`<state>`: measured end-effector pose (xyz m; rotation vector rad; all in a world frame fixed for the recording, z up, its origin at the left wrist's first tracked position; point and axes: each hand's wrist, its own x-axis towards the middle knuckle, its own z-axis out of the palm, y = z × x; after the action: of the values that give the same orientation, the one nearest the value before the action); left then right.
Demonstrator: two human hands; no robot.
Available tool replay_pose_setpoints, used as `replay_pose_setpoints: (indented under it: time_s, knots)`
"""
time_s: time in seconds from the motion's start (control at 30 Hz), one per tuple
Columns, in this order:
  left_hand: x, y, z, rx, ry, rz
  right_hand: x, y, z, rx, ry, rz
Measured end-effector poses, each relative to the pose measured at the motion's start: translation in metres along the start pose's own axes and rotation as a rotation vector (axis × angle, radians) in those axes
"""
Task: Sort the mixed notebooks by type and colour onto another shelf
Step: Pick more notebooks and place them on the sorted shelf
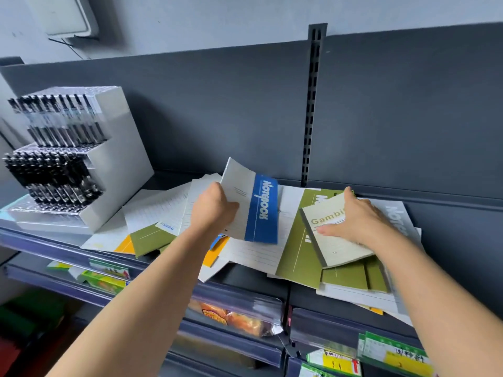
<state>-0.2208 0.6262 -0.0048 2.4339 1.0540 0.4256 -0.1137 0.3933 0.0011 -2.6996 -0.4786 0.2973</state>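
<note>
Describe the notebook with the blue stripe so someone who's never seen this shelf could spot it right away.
Start at the dark grey shelf strewn with notebooks, right of the white pen display. Mid-pile, the left hand grips a white notebook tilted up above the rest. It alone shows a broad blue band reading Notebook; its neighbours are olive green, cream or lined white.

Left hand [215, 210] fingertips hidden behind blue-banded notebook [261, 208]. Cream notebook [340, 247] title part-covered by right hand [359, 220]. Price tags [337, 363] cut by bottom edge.
</note>
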Motion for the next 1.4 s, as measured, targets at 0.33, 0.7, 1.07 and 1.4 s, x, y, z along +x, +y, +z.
replay_pose_setpoints:
  time_s: [0.33,0.7,1.07,1.4]
  knots:
    - [0.017,-0.044,-0.024,0.247,-0.012,-0.180,0.014,-0.036,0.021,0.306,-0.020,-0.119]
    - [0.004,-0.004,0.005,0.081,-0.221,-0.022,0.014,-0.051,0.040,0.240,-0.034,-0.092]
    - [0.036,-0.037,-0.022,0.285,-0.047,0.034,0.014,-0.066,0.044,0.243,0.002,-0.110]
    - [0.052,-0.057,-0.039,0.267,-0.241,0.030,0.006,-0.091,0.059,0.217,-0.027,-0.096]
